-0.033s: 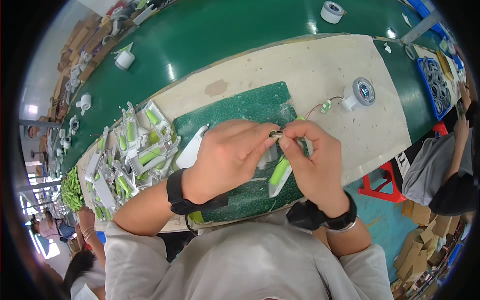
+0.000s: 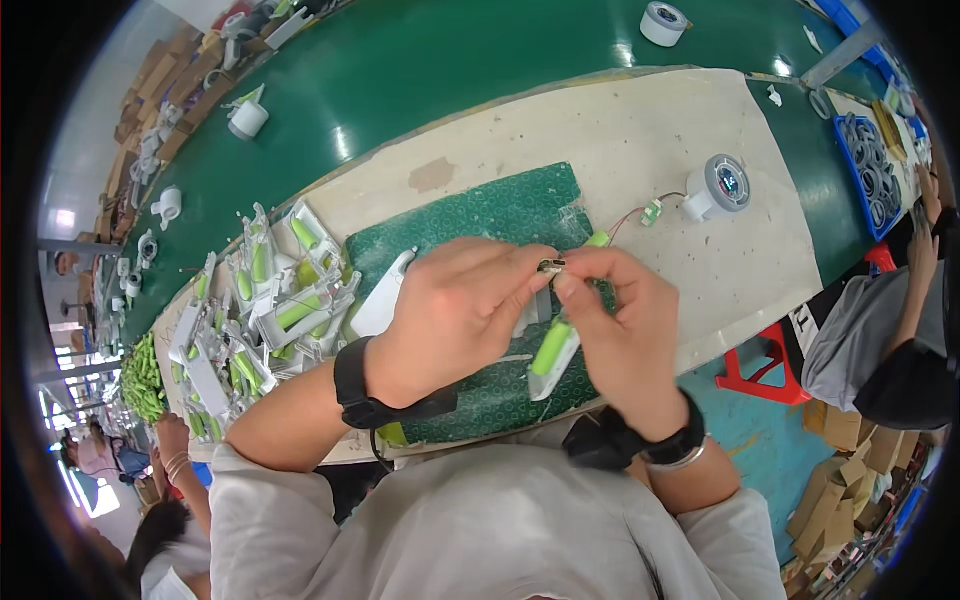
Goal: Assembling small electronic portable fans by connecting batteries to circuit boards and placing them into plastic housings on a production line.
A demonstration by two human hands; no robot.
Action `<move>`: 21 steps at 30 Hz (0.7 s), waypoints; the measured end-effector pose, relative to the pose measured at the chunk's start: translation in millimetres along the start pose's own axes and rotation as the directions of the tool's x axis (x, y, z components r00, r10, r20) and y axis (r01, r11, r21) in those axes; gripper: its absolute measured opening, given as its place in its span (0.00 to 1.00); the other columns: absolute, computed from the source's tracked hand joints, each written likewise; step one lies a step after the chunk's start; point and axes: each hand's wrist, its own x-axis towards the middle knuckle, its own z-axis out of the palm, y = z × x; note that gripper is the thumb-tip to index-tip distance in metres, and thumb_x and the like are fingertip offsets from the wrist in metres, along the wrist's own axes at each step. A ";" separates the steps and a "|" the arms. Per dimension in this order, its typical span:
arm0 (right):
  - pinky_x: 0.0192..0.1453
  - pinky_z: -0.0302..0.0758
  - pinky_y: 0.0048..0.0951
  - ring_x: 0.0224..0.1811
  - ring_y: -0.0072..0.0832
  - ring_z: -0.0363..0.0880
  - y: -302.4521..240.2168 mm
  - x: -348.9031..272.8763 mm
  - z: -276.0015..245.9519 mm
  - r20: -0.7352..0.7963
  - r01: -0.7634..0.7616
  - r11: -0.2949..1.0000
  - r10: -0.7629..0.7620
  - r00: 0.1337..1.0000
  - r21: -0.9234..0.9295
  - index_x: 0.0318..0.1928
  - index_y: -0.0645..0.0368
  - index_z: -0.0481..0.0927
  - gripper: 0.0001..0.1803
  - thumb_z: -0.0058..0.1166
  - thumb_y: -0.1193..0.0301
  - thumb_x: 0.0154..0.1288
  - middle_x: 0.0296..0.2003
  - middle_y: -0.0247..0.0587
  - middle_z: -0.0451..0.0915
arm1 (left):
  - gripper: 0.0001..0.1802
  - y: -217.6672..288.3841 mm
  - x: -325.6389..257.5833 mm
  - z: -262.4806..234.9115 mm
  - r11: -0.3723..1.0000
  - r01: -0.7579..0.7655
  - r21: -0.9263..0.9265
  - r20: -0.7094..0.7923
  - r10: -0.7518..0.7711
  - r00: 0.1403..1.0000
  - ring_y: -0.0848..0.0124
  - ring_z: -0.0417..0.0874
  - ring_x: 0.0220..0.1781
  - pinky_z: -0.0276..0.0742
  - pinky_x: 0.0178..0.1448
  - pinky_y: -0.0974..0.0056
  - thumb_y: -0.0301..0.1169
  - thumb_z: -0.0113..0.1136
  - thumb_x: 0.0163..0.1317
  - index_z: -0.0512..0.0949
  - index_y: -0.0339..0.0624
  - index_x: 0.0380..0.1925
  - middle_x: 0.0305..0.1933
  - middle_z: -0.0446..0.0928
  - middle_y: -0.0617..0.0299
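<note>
My left hand (image 2: 450, 300) and my right hand (image 2: 625, 325) meet over a green mat (image 2: 480, 215), fingertips pinched together. Between them is a small dark part (image 2: 551, 266) with a metallic edge, perhaps a connector; its kind is unclear. Under my right hand slants a white casing with a green cylinder (image 2: 551, 350); whether the curled fingers grip it is hidden. Red wire runs from near this hand to a small green circuit board (image 2: 652, 212). The board is wired to a round white-and-grey unit (image 2: 722, 188) with a lit display. Left of my left hand lies a white casing piece (image 2: 380, 300).
White casings with green cylinders (image 2: 270, 310) are heaped at the left. Beyond the beige sheet (image 2: 500, 120) runs a green surface (image 2: 430, 50) bearing several white units. A blue tray of grey rings (image 2: 872, 175), a red stool (image 2: 765, 370) and another person's arm (image 2: 922, 260) are at right.
My right hand has shifted slightly left. The casing with the green cylinder beneath it has swung a little left and down. My left hand stays in place.
</note>
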 end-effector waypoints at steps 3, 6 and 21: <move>0.36 0.70 0.21 0.31 0.22 0.72 8.4 -13.8 13.8 -0.092 -0.168 0.937 0.204 0.975 0.305 0.35 0.66 0.75 0.05 0.52 0.78 0.57 0.31 0.41 0.77 | 0.09 -0.5 -1.5 2.5 1.000 -0.015 0.024 -0.016 0.015 1.000 0.61 0.76 0.24 0.72 0.28 0.65 0.20 0.59 0.48 0.78 0.36 0.32 0.22 0.73 0.55; 0.38 0.70 0.22 0.30 0.23 0.73 11.7 -18.8 17.2 -0.147 -0.075 0.973 0.108 0.983 0.218 0.35 0.67 0.75 0.06 0.53 0.78 0.56 0.31 0.41 0.76 | 0.10 -0.9 -4.9 4.2 0.995 -0.060 0.074 0.012 0.060 0.998 0.60 0.75 0.25 0.71 0.29 0.61 0.21 0.58 0.47 0.76 0.36 0.32 0.24 0.74 0.56; 0.41 0.69 0.21 0.35 0.23 0.74 13.6 17.1 -18.5 -0.217 0.378 0.909 -0.410 0.886 -0.174 0.39 0.61 0.75 0.11 0.56 0.77 0.54 0.32 0.36 0.77 | 0.16 -12.0 3.6 -36.7 0.328 0.664 -0.672 0.568 -0.346 0.746 0.66 0.81 0.37 0.77 0.44 0.67 0.22 0.58 0.54 0.74 0.35 0.45 0.38 0.77 0.55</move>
